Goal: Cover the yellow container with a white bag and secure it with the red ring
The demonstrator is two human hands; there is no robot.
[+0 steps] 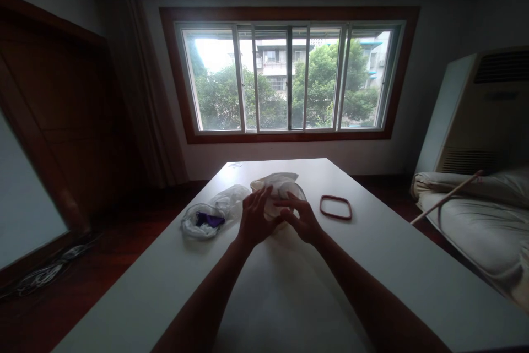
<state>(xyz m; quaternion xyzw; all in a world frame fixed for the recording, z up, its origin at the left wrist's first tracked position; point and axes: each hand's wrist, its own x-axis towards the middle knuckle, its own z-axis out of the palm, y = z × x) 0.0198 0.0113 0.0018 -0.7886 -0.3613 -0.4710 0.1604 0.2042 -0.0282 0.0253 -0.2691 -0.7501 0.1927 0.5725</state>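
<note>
A pale, partly see-through bag or cloth (281, 179) lies bunched on the white table (264, 287), ahead of me. My left hand (257, 218) rests against its left side with the fingers bent over it. On the right side, my right hand (301, 216) touches it, fingers spread and curved. The two hands are close together, and the palms hide part of the material. To the left sits a clear plastic bag (233, 201) with a purple item (210, 220) at its near end. A reddish-brown rounded rectangular frame (335, 207) lies flat to the right.
A sofa (487, 226) stands beyond the table's right edge, with a wooden stick (448, 196) leaning across it. Behind it is a tall air conditioner (467, 116). Coiled cables (49, 273) lie on the floor at left. A window (289, 77) faces me.
</note>
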